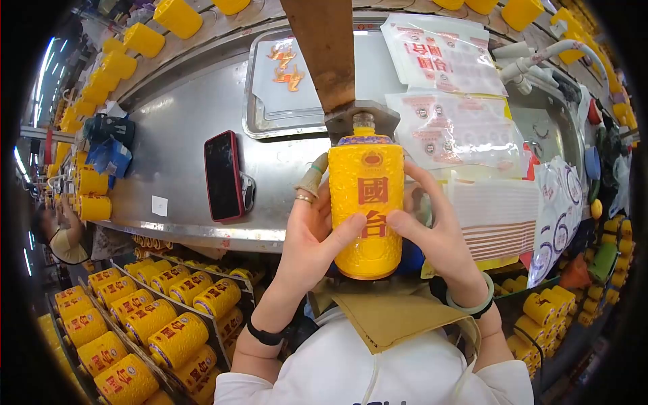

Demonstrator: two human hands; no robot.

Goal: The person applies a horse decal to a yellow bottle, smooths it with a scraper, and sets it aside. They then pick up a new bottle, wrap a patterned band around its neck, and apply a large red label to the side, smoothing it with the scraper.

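Observation:
I hold a yellow ceramic bottle point(366, 202) upright in front of me with both hands. It has a purple band at the shoulder and red characters down its front. My left hand point(307, 239) wraps its left side, thumb pressed on the lower red character; a taped finger and a ring show. My right hand point(439, 233) grips the right side, thumb on the label, a pale green bangle on the wrist. The bottle's neck sits just under a brown post on a metal bracket point(362, 115).
A steel worktable point(175, 128) carries a red-cased phone point(224, 175), a metal tray point(287, 84) with red stickers, and sheets of labels point(442, 54). Racks of yellow bottles point(145, 324) lie lower left, more at lower right point(550, 307). Another person point(61, 236) is far left.

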